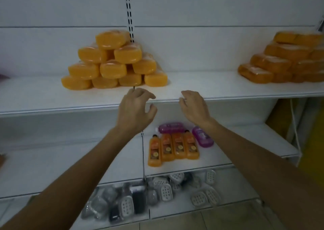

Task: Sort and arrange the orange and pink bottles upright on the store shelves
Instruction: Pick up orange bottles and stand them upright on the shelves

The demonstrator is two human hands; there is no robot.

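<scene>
Pyramid of orange soap bars (114,63), second stack (287,59) far right, soap dishes (164,192) below

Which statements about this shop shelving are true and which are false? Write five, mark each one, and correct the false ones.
1. The left hand and the right hand hold nothing. True.
2. The two pink bottles are on the upper shelf. False: they are on the middle shelf, next to the orange bottles.
3. Four orange bottles sit side by side. True.
4. The lowest shelf holds orange bottles. False: it holds packaged soap dishes.
5. The orange packs on the upper shelf form a pyramid-shaped stack. True.
</scene>
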